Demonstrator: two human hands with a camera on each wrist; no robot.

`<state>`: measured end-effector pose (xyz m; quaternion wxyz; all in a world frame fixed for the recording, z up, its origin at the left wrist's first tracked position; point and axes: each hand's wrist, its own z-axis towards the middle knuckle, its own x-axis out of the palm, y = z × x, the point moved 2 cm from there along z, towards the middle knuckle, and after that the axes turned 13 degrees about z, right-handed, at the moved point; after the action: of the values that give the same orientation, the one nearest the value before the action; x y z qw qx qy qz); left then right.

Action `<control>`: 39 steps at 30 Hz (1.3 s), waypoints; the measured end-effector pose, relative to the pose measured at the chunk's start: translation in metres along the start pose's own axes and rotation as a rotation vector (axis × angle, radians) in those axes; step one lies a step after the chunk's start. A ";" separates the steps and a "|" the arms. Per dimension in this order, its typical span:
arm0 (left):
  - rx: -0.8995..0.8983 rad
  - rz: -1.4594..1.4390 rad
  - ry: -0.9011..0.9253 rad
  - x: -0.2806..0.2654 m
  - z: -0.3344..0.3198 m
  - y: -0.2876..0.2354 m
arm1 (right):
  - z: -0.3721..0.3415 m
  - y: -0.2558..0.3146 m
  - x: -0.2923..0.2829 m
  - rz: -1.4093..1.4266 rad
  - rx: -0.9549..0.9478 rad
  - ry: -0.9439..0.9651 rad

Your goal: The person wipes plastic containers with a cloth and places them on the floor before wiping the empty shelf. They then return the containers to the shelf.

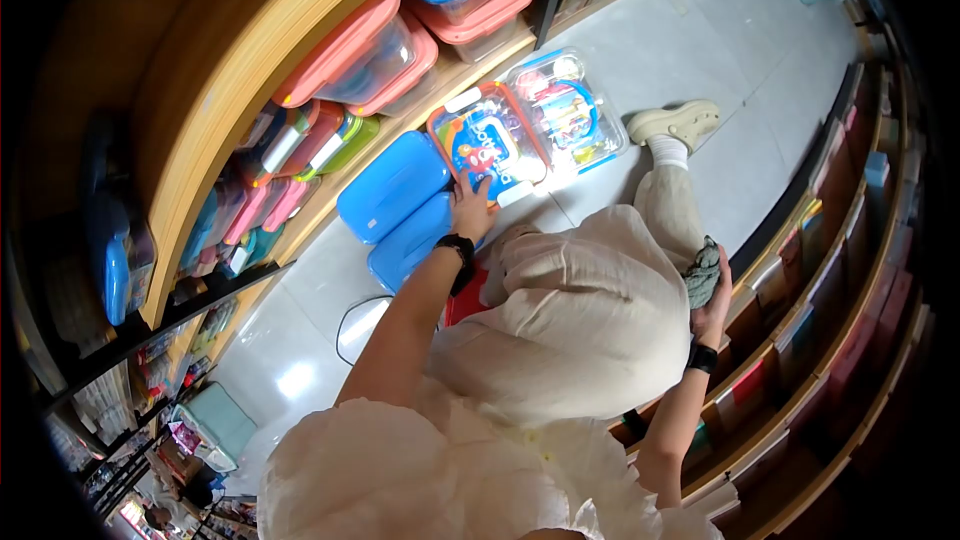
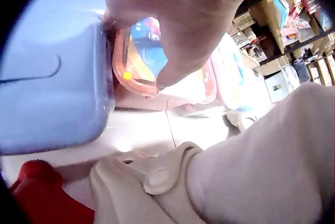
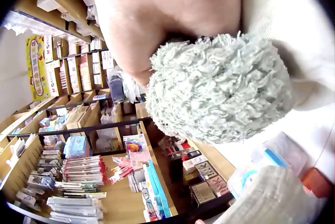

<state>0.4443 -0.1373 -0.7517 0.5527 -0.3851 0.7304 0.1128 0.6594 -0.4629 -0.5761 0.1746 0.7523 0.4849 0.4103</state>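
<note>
My left hand (image 1: 472, 212) rests at the near edge of a box with an orange-rimmed lid (image 1: 497, 143) and a colourful printed picture. In the left wrist view, the fingers of that hand (image 2: 175, 19) reach down over the same box (image 2: 137, 59); their tips are partly hidden. A clear box with a blue handle (image 1: 568, 110) stands beyond it, and two blue lids (image 1: 395, 187) lie beside it. By the knee, my right hand (image 1: 712, 295) holds a bunched grey-green fluffy cloth (image 1: 702, 275), which fills much of the right wrist view (image 3: 220, 88).
Stacked pink-lidded boxes (image 1: 350, 45) fill the wooden shelf at the upper left. Tiered shelves (image 1: 800, 300) of small goods curve along the right. A red object (image 1: 466, 302) lies under the bent leg, and the other foot, in a beige clog (image 1: 675, 122), is on the tiled floor.
</note>
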 end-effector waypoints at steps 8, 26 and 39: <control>-0.149 -0.163 0.029 0.009 0.004 -0.016 | 0.013 -0.004 0.001 -0.014 0.033 0.102; -0.052 -0.015 0.384 -0.020 0.002 -0.027 | 0.008 -0.007 0.017 0.039 0.026 0.103; 0.635 0.477 0.029 -0.033 0.089 -0.138 | 0.007 -0.007 0.025 0.139 0.062 0.145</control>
<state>0.6061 -0.1636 -0.7190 0.5922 -0.0164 0.8056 0.0011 0.6661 -0.4365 -0.5737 0.0868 0.7576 0.4555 0.4594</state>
